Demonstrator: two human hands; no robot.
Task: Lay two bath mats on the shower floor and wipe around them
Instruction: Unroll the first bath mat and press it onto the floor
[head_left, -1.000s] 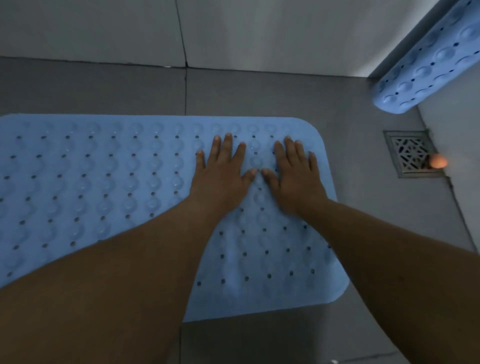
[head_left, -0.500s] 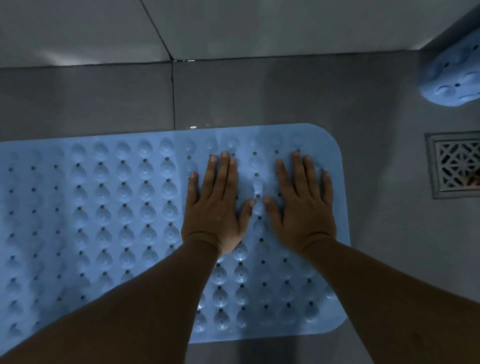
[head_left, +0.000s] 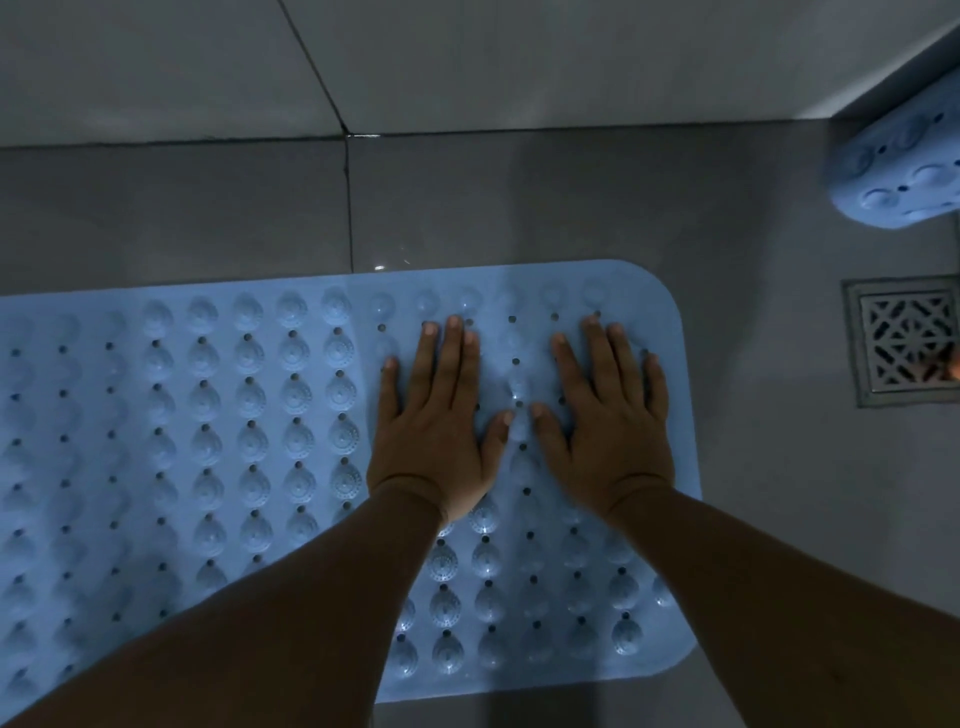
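both hands (head_left: 524, 431) flat near mat (head_left: 208, 441) edge.

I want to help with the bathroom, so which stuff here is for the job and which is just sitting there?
For the job:
- flat blue mat on the shower floor
- left hand and right hand, pressing flat on it
- second blue mat, propped at the right wall, not laid yet

Just there:
- drain grate
- wall tiles
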